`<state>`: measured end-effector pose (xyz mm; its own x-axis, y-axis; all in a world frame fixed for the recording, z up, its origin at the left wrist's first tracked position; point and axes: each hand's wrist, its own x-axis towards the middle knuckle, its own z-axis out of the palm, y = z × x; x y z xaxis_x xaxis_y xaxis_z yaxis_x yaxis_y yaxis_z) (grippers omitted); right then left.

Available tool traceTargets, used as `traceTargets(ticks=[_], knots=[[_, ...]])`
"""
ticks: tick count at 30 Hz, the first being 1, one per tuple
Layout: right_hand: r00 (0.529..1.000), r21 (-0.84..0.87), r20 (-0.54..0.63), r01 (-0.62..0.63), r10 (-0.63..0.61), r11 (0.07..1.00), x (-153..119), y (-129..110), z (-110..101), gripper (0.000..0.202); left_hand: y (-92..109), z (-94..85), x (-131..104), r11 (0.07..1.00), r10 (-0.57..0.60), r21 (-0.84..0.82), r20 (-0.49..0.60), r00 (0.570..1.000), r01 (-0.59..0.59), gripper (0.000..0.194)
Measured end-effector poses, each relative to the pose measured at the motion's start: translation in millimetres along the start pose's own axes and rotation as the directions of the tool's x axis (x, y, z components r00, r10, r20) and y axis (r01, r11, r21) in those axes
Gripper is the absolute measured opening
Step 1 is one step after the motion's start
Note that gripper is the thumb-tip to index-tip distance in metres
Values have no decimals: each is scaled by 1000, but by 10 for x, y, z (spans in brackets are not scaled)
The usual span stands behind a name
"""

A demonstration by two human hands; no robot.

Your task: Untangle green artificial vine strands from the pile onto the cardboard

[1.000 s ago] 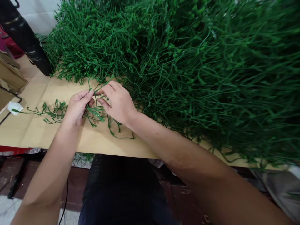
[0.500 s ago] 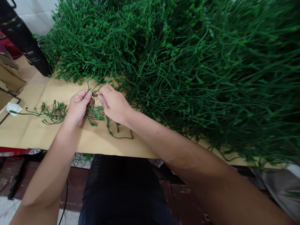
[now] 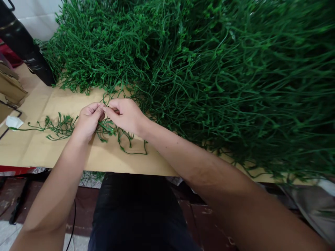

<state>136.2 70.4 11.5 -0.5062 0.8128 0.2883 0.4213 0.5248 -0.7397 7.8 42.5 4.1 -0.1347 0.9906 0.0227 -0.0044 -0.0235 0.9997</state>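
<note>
Tan tabletop [image 3: 115, 162] under stems [image 3: 108, 128]; white wall [image 3: 43, 23]

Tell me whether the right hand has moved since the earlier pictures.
Yes: judged against the black bottle, the right hand has shifted slightly toward the table's front edge, its fingers now meeting the left hand's.

Stems [image 3: 209, 80] look plastic, faintly glossy; tabletop [image 3: 115, 164] smooth, matt, like lightly creased brown paper; bottle [image 3: 27, 45] smooth, softly glossy; box [image 3: 12, 83] matt cardboard.
</note>
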Motion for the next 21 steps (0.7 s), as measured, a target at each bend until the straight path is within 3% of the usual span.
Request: traceTargets(ticks=[3, 6, 8, 9, 12, 14, 16, 18, 21], knots=[[999, 14, 0, 47, -47, 999, -20, -20, 2, 38, -26, 51, 49, 998, -53, -34, -59, 997, 51, 20], [982, 35, 16, 189, -190, 981, -117, -134, -40, 38, -17, -85, 165, 998, -68, -19, -245, 967, 65, 24], [940, 61, 18, 338, -340, 939, -195, -248, -79, 38, 14, -273, 246, 996, -88, -25, -427, 900, 86, 29], [915, 71, 9, 402, -403, 913, -222, -297, -97, 38, 34, -368, 273, 996, -87, -64, -535, 840, 62, 31], [908, 22, -47, 419, -417, 908, -209, -334, -163, 38, 91, -525, 271, 980, -111, -197, -531, 840, 5, 25], [936, -60, -137, 319, -324, 946, -137, -254, -251, 39, 109, -495, 218, 984, -105, -174, -437, 893, 31, 23], [922, -153, -307, 196, -235, 969, -66, -125, -408, 40, 110, -410, 160, 995, -86, -77, -284, 955, 66, 23], [832, -257, -509, 99, -222, 961, -34, 10, -636, 39, 107, -337, 121, 999, -52, -3, -170, 984, 52, 25], [655, -387, -706, -41, -267, 921, -72, 163, -1004, 28, 108, -311, 113, 1000, 1, 25, -127, 992, 2, 26]])
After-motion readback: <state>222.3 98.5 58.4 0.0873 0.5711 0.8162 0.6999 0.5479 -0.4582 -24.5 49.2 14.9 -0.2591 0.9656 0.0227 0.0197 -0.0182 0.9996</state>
